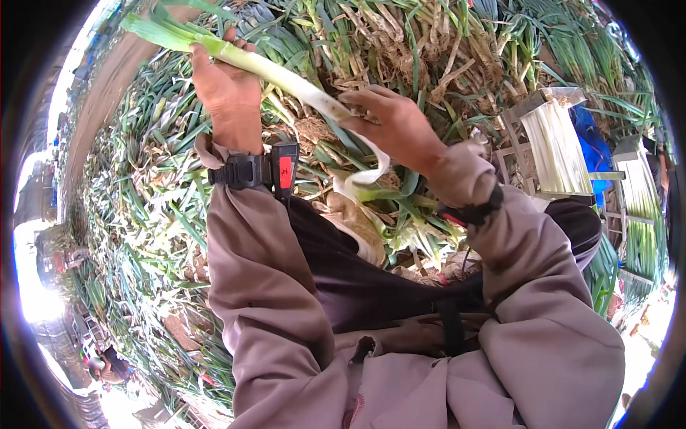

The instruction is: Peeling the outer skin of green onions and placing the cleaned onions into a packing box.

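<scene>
A long leek point(275, 74) with a white shaft and green top slants down from upper left to the middle of the view. My left hand point(227, 82) is closed round its upper part, where the green begins, with the thumb lying along it. At the lower end of the shaft my right hand point(389, 118) is closed, its fingertips pinching that end. From below the right fingers hangs a loose curling strip of white outer skin point(373, 170). The right fingertips partly hide the end of the shaft.
Unpeeled leeks with roots point(429, 50) lie piled ahead. Leaves and stripped skins point(153, 193) cover the ground at left and between my legs. At right, wooden racks hold white leek bundles point(561, 146), near a blue sheet point(592, 143). Another person point(108, 366) is at far lower left.
</scene>
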`<state>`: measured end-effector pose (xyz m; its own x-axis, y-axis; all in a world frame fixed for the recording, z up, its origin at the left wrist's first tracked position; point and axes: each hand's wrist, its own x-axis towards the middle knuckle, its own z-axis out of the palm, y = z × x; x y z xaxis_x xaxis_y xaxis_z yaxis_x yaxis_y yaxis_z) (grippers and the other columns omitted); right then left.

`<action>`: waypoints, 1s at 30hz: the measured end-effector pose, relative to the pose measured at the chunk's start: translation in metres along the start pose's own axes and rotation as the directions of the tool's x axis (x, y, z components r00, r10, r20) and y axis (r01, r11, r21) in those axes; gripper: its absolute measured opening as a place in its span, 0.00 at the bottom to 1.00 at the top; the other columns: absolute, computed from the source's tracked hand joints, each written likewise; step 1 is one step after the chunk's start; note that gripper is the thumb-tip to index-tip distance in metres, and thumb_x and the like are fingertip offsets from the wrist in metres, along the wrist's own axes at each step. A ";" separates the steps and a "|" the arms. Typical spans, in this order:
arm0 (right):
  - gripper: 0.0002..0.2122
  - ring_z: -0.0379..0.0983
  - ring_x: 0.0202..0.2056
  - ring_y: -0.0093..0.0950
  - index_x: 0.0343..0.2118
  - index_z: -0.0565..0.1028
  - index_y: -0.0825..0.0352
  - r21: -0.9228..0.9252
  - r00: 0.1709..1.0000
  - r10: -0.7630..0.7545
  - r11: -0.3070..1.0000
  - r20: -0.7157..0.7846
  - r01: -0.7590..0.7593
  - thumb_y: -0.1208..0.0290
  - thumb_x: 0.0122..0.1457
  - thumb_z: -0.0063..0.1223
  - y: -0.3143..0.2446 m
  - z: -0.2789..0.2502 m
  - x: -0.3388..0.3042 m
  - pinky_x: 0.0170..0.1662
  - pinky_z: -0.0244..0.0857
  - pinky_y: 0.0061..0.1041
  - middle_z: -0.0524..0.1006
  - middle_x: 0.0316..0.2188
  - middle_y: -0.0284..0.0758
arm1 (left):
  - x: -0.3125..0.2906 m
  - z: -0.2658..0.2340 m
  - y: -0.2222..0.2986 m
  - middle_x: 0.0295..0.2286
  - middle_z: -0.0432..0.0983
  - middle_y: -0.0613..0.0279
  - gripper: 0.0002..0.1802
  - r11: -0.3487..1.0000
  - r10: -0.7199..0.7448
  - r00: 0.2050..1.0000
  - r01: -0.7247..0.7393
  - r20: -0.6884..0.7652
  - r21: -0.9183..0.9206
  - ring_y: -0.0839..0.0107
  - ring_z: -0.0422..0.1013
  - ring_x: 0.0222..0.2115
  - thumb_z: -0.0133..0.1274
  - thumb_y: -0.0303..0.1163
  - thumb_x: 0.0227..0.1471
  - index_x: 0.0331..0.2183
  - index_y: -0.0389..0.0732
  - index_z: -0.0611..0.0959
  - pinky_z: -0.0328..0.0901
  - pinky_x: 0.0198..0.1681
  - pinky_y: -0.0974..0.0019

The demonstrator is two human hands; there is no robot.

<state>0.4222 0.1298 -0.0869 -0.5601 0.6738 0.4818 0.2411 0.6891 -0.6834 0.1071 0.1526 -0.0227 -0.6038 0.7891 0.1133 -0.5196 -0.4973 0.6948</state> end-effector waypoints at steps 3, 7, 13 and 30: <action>0.13 0.84 0.45 0.47 0.50 0.86 0.64 0.004 0.996 -0.031 0.999 -0.082 0.032 0.65 0.69 0.73 0.009 0.018 0.013 0.50 0.80 0.43 0.86 0.44 0.41 | 0.004 0.001 0.000 0.47 0.76 0.51 0.26 0.998 -0.038 0.997 0.041 0.060 -0.046 0.55 0.70 0.43 0.45 0.52 0.84 0.61 0.37 0.72 0.71 0.53 0.44; 0.13 0.85 0.41 0.39 0.47 0.86 0.66 0.181 0.989 0.127 0.974 0.070 -0.138 0.64 0.66 0.76 0.022 0.020 0.023 0.48 0.79 0.38 0.87 0.40 0.40 | 0.002 -0.005 -0.005 0.44 0.76 0.53 0.21 0.995 -0.014 0.993 0.026 0.118 -0.097 0.57 0.72 0.44 0.58 0.45 0.79 0.51 0.34 0.79 0.73 0.54 0.45; 0.09 0.82 0.39 0.23 0.46 0.85 0.65 0.297 0.864 0.250 0.867 0.436 -0.401 0.69 0.69 0.74 0.018 0.002 0.045 0.47 0.78 0.30 0.87 0.40 0.32 | 0.005 -0.012 -0.002 0.41 0.75 0.55 0.16 0.971 -0.062 0.988 0.093 0.145 -0.221 0.57 0.73 0.42 0.65 0.38 0.75 0.49 0.34 0.80 0.76 0.57 0.43; 0.11 0.85 0.42 0.54 0.46 0.82 0.65 -0.092 0.631 0.139 0.990 0.763 -0.107 0.71 0.62 0.66 0.068 -0.028 -0.147 0.45 0.78 0.52 0.84 0.39 0.47 | 0.000 -0.020 -0.006 0.37 0.75 0.54 0.16 0.997 0.028 0.992 -0.018 -0.122 0.078 0.57 0.76 0.41 0.65 0.34 0.75 0.52 0.35 0.78 0.80 0.58 0.41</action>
<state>0.5436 0.0850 -0.1891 -0.9247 0.3178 -0.2094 0.3715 0.6342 -0.6781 0.0982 0.1483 -0.0415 -0.6870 0.7252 0.0452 -0.4599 -0.4822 0.7457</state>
